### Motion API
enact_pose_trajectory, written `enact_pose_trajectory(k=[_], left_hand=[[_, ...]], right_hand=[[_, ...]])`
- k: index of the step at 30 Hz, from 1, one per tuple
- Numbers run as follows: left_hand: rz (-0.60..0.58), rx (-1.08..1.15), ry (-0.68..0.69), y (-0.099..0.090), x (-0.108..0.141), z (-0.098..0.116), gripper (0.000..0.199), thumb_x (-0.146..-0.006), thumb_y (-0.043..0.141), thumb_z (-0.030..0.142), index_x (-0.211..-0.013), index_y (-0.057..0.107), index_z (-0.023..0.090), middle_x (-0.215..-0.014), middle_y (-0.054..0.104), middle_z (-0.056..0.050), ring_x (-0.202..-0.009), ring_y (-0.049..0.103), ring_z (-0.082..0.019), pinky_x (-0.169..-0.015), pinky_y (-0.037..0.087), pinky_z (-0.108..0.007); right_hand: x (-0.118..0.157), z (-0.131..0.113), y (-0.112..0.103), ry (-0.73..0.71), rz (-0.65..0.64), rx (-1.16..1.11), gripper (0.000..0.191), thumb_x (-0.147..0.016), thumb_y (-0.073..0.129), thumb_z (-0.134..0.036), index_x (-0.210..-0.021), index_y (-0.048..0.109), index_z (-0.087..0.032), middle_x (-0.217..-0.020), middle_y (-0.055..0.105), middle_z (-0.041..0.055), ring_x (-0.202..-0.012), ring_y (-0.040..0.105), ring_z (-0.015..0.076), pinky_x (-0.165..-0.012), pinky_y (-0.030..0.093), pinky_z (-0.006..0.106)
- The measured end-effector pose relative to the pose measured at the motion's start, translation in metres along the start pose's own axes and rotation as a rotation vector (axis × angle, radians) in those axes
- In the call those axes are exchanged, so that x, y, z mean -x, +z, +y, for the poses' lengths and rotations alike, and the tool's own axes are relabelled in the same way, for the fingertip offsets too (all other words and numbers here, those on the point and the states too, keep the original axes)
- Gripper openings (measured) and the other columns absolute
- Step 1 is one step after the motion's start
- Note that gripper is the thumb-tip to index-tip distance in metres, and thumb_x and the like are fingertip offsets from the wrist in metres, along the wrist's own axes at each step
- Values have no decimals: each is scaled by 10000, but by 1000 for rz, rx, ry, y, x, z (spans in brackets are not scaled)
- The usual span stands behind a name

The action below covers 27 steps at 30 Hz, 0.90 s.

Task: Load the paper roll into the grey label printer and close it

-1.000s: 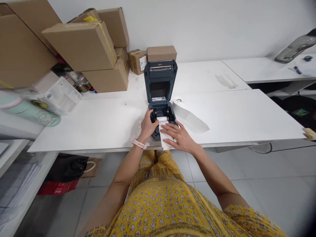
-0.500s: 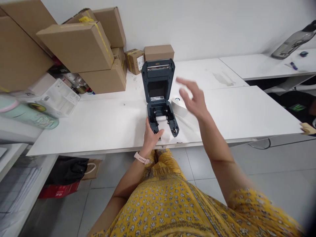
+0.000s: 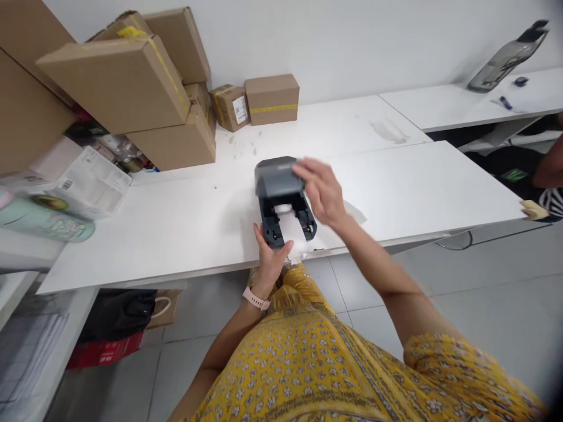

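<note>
A dark label printer [image 3: 267,221] stands near the table's front edge, its lid [image 3: 276,179] tilted partway down and blurred. White label paper [image 3: 294,231] runs out of the printer's front and over the table edge. My left hand [image 3: 271,259] grips the printer's front left corner, with the thumb pressing on the paper. At the lid's right edge is my right hand [image 3: 324,192], its fingers over the lid and slightly smeared by motion. Part of a white paper piece [image 3: 355,212] shows behind my right wrist.
Stacked cardboard boxes [image 3: 109,88] fill the back left, and a smaller box [image 3: 272,99] stands by the wall. A green bottle [image 3: 53,218] lies at the left. At the far right is a grey bottle [image 3: 501,61], and another person's arm [image 3: 549,164] shows beyond the table.
My right hand has moved left onto the lid, which has swung from upright down toward the printer body. My left hand stays at the front corner. The view has shifted a little.
</note>
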<state>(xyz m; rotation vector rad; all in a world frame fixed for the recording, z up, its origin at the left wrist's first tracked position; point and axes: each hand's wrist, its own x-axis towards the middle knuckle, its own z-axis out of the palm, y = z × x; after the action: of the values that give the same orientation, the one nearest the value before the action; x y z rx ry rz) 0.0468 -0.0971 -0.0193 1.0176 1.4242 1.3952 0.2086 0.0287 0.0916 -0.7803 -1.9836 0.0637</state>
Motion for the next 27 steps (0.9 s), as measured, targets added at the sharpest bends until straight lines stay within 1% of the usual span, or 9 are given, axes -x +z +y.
enact_pose_trajectory(k=[3,6,12,16,19,21,22,24,27], left_hand=[[33,-15,43,2,2,-6,1297,-798,873,485,-1698,-37,280,-1776,213,-198,-1623,326,-291,-1315,316,-473],[20,-31,42,2,5,-8,1311,-788,882,492,-1696,-41,284,-1783,182,-197,-1634,301,-287,-1321,303,-467],[5,-8,38,1,7,-3,1289,-782,860,583,-1698,4,284,-1773,217,-194,-1619,332,-289,-1307,331,-449],[-6,2,6,-6,10,-4,1192,-798,834,592,-1687,89,315,-1771,240,-167,-1579,405,-282,-1257,410,-429],[143,-18,-36,-17,22,-4,909,-819,794,600,-1565,385,282,-1640,470,-158,-1416,580,-262,-1128,524,-392],[194,-45,-119,-24,32,0,592,-842,745,626,-1268,629,233,-1314,703,-129,-1122,713,-232,-930,594,-354],[151,-39,-188,-26,36,3,494,-855,710,650,-1092,680,218,-1122,750,-104,-946,728,-210,-809,595,-330],[-66,41,-368,-23,38,14,511,-867,638,712,-863,689,204,-857,739,-71,-683,675,-169,-615,536,-294],[-448,228,-604,-7,27,31,576,-843,611,750,-831,721,185,-743,724,-71,-546,636,-146,-512,468,-271]], right_hand=[[72,-12,10,-20,-57,44,533,-1117,265,-426,-1505,600,-281,-1523,644,77,-1486,539,283,-1217,476,532],[106,-12,24,65,-137,37,520,-1101,306,-391,-1481,635,-255,-1498,672,81,-1483,547,291,-1202,491,545],[114,-13,40,164,-21,-63,557,-1094,250,-377,-1411,691,-257,-1433,715,85,-1474,558,286,-1225,458,588],[119,-11,47,217,0,-73,613,-1080,203,-435,-1324,744,-281,-1362,749,80,-1450,579,298,-1217,451,610],[123,-9,51,253,1,-78,636,-1066,191,-454,-1276,769,-288,-1326,762,79,-1437,585,305,-1229,429,619],[122,-9,52,263,1,-95,632,-1064,194,-436,-1265,772,-279,-1336,758,85,-1439,579,306,-1238,418,612],[122,-10,52,261,3,-102,632,-1065,192,-425,-1261,773,-272,-1343,755,89,-1442,575,305,-1242,415,607],[120,-11,52,259,14,-102,642,-1070,177,-413,-1250,774,-263,-1341,754,93,-1447,569,300,-1244,412,597],[118,-13,50,278,15,-96,647,-1070,176,-429,-1242,780,-272,-1318,763,88,-1443,576,303,-1239,417,602]])
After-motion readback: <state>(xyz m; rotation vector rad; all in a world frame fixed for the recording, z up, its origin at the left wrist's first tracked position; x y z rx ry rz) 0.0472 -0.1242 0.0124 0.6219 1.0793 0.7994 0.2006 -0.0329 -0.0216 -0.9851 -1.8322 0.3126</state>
